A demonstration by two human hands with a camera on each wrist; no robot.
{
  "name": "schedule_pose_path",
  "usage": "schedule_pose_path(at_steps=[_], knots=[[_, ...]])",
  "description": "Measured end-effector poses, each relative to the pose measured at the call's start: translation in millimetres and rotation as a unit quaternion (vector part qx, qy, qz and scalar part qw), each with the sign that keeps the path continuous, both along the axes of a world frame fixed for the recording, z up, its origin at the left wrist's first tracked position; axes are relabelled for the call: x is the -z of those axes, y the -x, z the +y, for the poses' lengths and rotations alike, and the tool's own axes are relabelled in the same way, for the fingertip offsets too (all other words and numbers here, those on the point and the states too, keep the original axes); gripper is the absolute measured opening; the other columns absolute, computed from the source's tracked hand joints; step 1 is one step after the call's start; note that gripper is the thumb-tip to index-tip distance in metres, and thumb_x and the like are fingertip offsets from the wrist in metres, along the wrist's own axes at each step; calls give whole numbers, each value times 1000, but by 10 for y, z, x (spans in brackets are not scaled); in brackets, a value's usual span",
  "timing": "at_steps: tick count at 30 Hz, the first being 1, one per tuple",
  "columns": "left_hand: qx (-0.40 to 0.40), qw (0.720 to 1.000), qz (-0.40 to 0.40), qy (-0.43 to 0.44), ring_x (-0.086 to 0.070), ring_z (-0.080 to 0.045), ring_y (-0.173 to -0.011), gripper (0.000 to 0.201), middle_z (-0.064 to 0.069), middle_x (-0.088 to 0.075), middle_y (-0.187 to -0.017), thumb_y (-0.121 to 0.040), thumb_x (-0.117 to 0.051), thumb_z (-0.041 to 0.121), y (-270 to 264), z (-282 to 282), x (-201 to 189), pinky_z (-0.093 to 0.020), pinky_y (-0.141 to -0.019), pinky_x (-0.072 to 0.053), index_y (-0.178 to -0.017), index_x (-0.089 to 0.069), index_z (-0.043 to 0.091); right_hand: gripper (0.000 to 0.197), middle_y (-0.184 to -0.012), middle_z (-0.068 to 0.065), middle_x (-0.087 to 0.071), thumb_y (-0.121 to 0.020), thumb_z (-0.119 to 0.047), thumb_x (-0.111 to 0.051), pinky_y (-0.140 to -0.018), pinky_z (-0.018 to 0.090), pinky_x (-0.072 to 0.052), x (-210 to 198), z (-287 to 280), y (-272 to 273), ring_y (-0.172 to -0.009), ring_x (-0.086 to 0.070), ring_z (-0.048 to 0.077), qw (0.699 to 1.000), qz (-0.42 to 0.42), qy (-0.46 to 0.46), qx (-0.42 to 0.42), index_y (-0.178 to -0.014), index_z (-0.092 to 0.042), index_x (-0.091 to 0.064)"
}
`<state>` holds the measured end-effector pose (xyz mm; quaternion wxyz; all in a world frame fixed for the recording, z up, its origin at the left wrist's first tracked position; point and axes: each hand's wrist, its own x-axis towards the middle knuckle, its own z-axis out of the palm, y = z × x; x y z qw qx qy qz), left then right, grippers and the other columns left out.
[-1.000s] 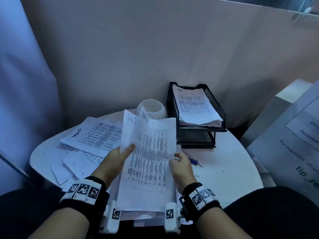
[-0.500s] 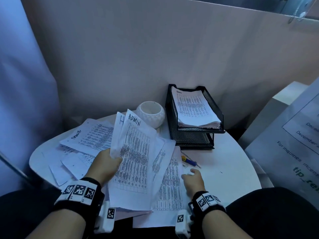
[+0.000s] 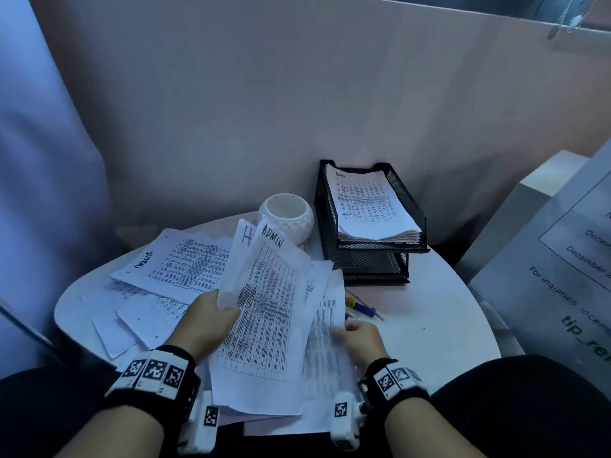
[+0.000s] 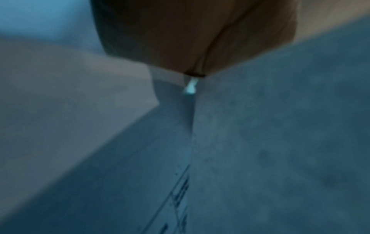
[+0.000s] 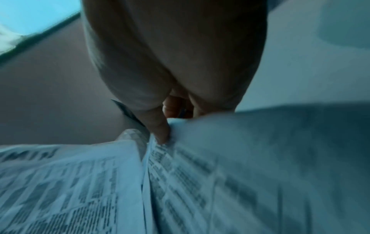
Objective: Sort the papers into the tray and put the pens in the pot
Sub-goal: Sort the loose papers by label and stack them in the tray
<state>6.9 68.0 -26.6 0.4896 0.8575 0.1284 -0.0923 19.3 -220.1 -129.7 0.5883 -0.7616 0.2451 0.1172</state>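
Observation:
My left hand (image 3: 211, 314) grips a raised bunch of printed papers (image 3: 264, 312); the front sheet is marked ADMIN, and one behind it shows an H. My right hand (image 3: 358, 337) pinches the right edge of a sheet (image 3: 325, 352) lower in the fan, its thumb (image 5: 160, 131) on the paper edge. A black mesh tray (image 3: 410, 206) with two tiers stands at the back right, a paper stack (image 3: 367, 206) on its upper tier. The white pot (image 3: 287, 217) stands left of the tray. Pens (image 3: 362, 307) lie on the table, just beyond my right hand.
More loose sheets (image 3: 172, 259) are spread over the left half of the round white table (image 3: 439, 312). A plain partition rises right behind the table. A large printed sign (image 3: 562, 269) leans at the right. My lap lies along the near edge.
The single sheet held upright by both hands has become a fan tilted left in my left hand. My right hand dropped to the lower sheets and now pinches one edge.

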Motion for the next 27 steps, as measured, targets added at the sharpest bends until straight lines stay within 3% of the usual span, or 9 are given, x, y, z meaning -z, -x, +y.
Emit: schedule_pose_path(at_steps=[2,4,8,11,14,18,22,24,27], knots=[[-4,1000,-4,5,-58,-23,-68,9,-25,-73,-89,-96,-64,13,-7,2,-5,-33,-65,-44,-93,-71,7,27,-70,3,-61,-90,-25,-71,-59,31,-45,-244,-43,-85,-62,-54,21,994,-47,96,-19,-70,-14,-57],[-11,1000,-11,8,-59,-24,-69,11,-26,-74,-93,-97,-64,16,-20,20,-2,-34,-66,-46,-92,-71,9,18,-86,1,-70,-100,-21,-60,-61,31,-49,-590,-118,-142,-71,-60,16,981,-80,171,-48,-86,-10,-61],[-19,1000,-15,-6,-63,-31,-70,12,-23,-73,-90,-96,-63,20,-50,42,17,-38,-68,-49,-93,-69,10,14,-92,4,-71,-101,-12,-57,-62,28,-46,-1161,-367,-239,-76,-61,14,969,-158,173,-82,-88,-9,-61],[-13,1000,-11,-12,-56,-25,-66,12,-22,-68,-84,-98,-58,17,-44,34,-1,-35,-64,-44,-95,-66,8,8,-89,7,-75,-98,-14,-66,-74,38,-52,-1430,-509,-290,-79,-65,18,964,-247,96,-34,-91,-13,-70],[-9,1000,-16,1,-55,-24,-67,13,-20,-67,-87,-101,-53,13,-24,6,-47,-34,-62,-44,-97,-65,16,11,-95,11,-76,-99,-5,-61,-78,42,-60,-1617,-552,-268,-85,-71,25,950,-290,-106,42,-101,-11,-70],[-10,998,-33,53,-57,-23,-71,19,-18,-70,-91,-104,-54,11,-1,-50,-120,-32,-62,-45,-97,-65,26,22,-102,16,-77,-103,0,-48,-78,45,-64,-1593,-485,-208,-86,-76,27,934,-241,-256,61,-108,-8,-68],[-23,991,-29,132,-67,-27,-85,18,-13,-75,-100,-104,-55,11,2,-77,-165,-42,-77,-56,-107,-67,23,19,-118,34,-65,-103,-5,-50,-89,59,-58,-1170,-299,-188,-96,-68,37,949,-144,-269,83,-118,0,-60],[-41,985,-21,169,-72,-29,-101,19,-7,-78,-107,-104,-55,11,-6,-68,-181,-51,-93,-58,-109,-69,23,16,-118,32,-66,-102,-7,-52,-94,62,-54,-967,-171,-149,-97,-67,38,960,-85,-259,69,-114,0,-60],[-59,977,-19,205,-74,-31,-105,22,-4,-81,-106,-105,-53,9,-7,-76,-208,-53,-97,-57,-110,-72,21,20,-108,25,-74,-100,-2,-55,-86,57,-59,-708,51,-99,-91,-71,38,970,-26,-236,51,-119,-1,-62]])
